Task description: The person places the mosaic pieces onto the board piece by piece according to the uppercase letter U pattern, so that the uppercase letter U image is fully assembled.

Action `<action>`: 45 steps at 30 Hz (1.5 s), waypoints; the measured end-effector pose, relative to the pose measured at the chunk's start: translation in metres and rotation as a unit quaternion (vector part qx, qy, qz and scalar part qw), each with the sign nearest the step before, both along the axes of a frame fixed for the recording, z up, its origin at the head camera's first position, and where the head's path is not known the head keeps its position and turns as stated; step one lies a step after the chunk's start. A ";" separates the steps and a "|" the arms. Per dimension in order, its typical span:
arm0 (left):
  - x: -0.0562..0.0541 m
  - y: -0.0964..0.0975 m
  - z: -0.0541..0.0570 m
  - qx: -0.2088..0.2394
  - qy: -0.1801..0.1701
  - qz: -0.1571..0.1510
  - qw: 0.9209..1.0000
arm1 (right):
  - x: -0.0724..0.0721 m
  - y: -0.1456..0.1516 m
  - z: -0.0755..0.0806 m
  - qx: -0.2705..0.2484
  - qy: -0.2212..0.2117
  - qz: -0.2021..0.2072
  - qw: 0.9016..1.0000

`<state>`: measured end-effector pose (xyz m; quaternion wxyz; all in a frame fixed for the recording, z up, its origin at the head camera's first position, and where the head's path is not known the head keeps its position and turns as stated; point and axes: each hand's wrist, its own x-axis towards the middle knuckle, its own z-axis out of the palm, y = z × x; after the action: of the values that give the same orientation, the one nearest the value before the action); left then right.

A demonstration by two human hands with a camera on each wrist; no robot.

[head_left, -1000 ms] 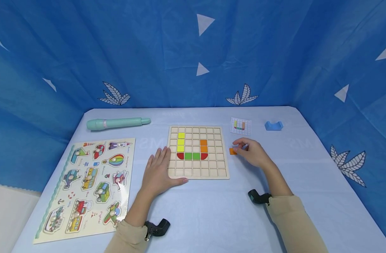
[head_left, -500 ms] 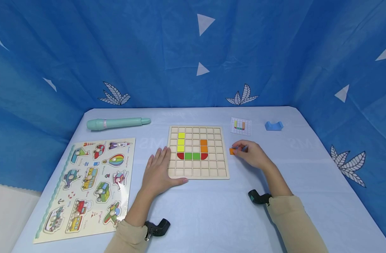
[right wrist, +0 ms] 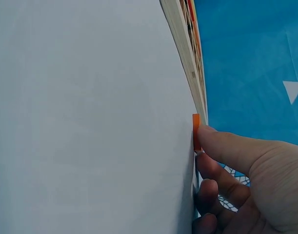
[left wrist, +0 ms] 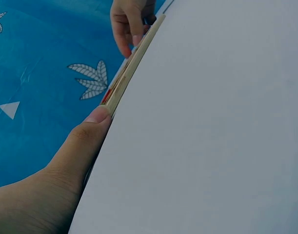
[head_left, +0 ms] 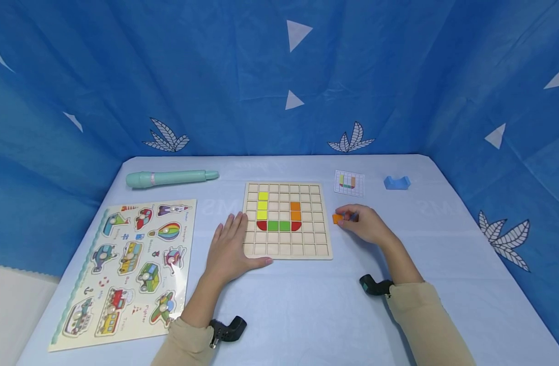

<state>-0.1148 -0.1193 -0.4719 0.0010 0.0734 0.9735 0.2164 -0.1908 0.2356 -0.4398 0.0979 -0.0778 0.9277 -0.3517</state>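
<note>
A square wooden grid board [head_left: 310,241] lies on the table, its cells holding yellow, red, green and orange tiles in a U shape. My left hand [head_left: 229,252] rests at the board's left side with straight fingers, the thumb against its front edge; the left wrist view shows that thumb [left wrist: 97,115] touching the corner. Just right of the board, my right hand [head_left: 363,221] pinches a loose orange tile [head_left: 337,218] with thumb and curled fingers. In the right wrist view the orange tile [right wrist: 196,132] sits at the thumb tip, close to the tabletop.
A small pattern card [head_left: 349,183] showing a coloured U lies behind my right hand, with a blue notched block [head_left: 396,183] to its right. A green microphone-shaped stick [head_left: 171,178] lies at the back left. A vehicle peg puzzle [head_left: 123,269] covers the left side.
My right hand has shifted very slightly at the orange tile, which now appears a little tilted up in its fingers. The left hand and the board have stayed put.
</note>
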 end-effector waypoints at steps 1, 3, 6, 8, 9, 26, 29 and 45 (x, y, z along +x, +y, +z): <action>0.000 0.000 0.000 0.000 0.001 0.000 1.000 | 0.000 0.000 0.000 0.001 -0.001 0.000 1.000; 0.000 0.000 0.000 0.001 0.001 0.000 1.000 | -0.001 0.000 -0.001 0.003 -0.001 0.000 1.000; 0.000 0.000 0.000 0.000 0.001 0.000 1.000 | -0.001 0.000 -0.001 0.003 0.000 -0.003 1.000; 0.000 0.000 0.000 0.000 0.001 0.000 1.000 | -0.001 0.000 -0.002 0.001 0.003 -0.004 1.000; 0.000 0.000 0.000 0.000 0.002 0.000 1.000 | -0.001 0.001 -0.002 -0.001 0.004 -0.006 1.000; 0.000 -0.001 0.000 -0.003 0.001 -0.001 1.000 | -0.013 -0.007 0.010 -0.029 -0.005 -0.003 1.000; 0.000 0.000 0.000 -0.002 0.001 -0.002 1.000 | -0.020 -0.010 0.013 -0.031 -0.009 -0.002 0.999; 0.000 0.000 0.000 -0.001 0.000 -0.002 1.000 | -0.052 -0.044 0.014 -0.048 -0.019 0.009 0.999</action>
<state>-0.1148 -0.1197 -0.4720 0.0014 0.0750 0.9737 0.2152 -0.2427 0.1915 -0.4253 0.1147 -0.0845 0.9069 -0.3966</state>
